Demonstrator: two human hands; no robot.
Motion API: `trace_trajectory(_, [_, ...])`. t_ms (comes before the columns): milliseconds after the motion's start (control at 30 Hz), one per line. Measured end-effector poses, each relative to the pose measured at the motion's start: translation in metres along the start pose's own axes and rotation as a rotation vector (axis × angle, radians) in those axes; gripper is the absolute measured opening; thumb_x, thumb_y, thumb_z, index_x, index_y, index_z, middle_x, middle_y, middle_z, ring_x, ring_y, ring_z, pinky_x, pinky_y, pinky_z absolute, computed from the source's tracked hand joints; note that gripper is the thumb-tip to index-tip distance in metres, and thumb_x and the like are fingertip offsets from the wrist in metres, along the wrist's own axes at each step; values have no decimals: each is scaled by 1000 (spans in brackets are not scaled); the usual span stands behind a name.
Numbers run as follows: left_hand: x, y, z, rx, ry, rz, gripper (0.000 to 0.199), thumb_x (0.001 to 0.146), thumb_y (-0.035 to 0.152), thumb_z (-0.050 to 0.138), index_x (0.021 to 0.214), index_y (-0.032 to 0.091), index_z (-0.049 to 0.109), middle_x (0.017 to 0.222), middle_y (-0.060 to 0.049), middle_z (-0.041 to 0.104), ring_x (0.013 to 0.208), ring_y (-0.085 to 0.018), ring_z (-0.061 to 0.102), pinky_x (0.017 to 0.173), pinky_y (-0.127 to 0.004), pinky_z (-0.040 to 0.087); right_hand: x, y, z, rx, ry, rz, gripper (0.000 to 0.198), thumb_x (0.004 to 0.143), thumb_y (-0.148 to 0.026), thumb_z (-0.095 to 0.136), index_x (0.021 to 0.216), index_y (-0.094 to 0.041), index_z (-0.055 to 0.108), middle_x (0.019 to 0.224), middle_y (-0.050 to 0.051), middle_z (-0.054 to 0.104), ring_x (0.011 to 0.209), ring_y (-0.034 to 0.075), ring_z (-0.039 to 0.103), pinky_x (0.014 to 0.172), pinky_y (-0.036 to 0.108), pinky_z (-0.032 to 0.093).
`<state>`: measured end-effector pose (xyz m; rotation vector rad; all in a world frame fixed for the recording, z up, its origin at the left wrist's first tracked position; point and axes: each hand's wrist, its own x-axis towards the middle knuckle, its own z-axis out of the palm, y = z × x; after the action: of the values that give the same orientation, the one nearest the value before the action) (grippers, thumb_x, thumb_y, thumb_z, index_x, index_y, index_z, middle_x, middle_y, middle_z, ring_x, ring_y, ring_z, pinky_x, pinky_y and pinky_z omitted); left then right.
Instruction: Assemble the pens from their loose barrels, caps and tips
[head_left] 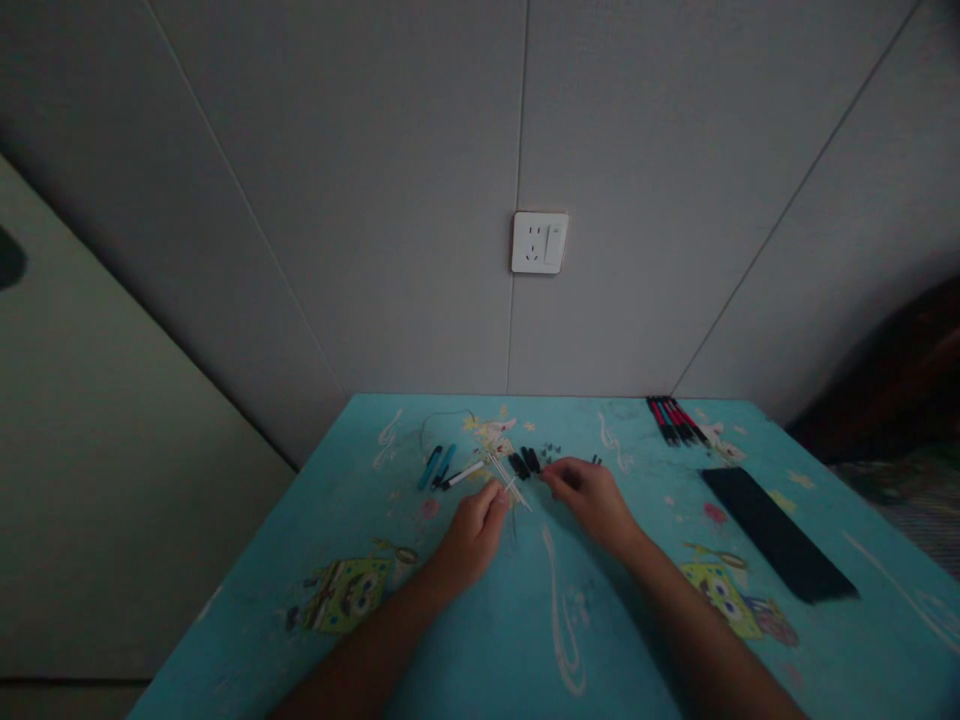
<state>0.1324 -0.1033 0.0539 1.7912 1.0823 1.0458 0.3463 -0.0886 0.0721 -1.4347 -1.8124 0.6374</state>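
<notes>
My left hand (474, 528) is closed just below a bunch of thin white sticks (508, 480) that look like pen refills; whatever sits between its fingers is too small to name. The fingertips of my right hand (589, 497) are pinched together beside short black tubes (531, 461), which resemble pen grips. Any object in that pinch is hidden or too small to tell. Left of the sticks lie blue pen barrels (444, 466) and a white pen barrel (463, 475) with a black end. Tiny dark pieces (551, 450) are scattered behind the black tubes.
A row of red, blue and black pens (675, 420) lies at the table's back right. Nearer me on the right is a long black flat piece (780, 535). The blue patterned tabletop (517, 620) meets a grey wall (420, 250) with a socket (538, 243).
</notes>
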Motion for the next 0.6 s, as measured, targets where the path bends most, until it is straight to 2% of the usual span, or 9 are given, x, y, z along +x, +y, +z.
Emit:
trace_trajectory(133, [0,0,-2,-40,-42,-49,36,100,40,35,72,19,42,62,4,38,59,-12,38,55,-25,29,-6,-13,7,272,-38,26,19,87,-34,60,91,-17,67,69,0,66,62,14,62,60,24,47])
trace_trajectory(267, [1,3,-2,-30,-66,-31,37,100,41,36,71,19,43,61,4,37,58,-12,38,56,-25,30,-8,-20,9,388,1,53,19,84,-35,65,88,-16,66,70,1,66,64,14,62,61,25,49])
trace_trajectory(367, [1,8,-3,-11,-70,-29,32,100,40,35,80,18,47,64,4,42,59,-12,40,57,-25,30,-9,-23,10,423,48,43,20,83,-35,67,92,-16,67,73,1,67,67,15,63,66,27,50])
trace_trajectory(467, [2,11,-4,-2,-98,-11,27,100,37,35,91,18,52,69,3,48,62,-13,44,59,-24,32,-10,-26,10,399,19,-7,23,86,-34,65,102,-19,68,78,2,69,72,15,63,69,28,50])
trace_trajectory(600, [3,10,-4,19,-120,30,29,100,35,36,88,17,56,69,2,51,64,-13,47,60,-23,33,-12,-30,7,273,4,-89,18,90,-33,59,99,-22,72,86,3,70,79,16,63,71,28,48])
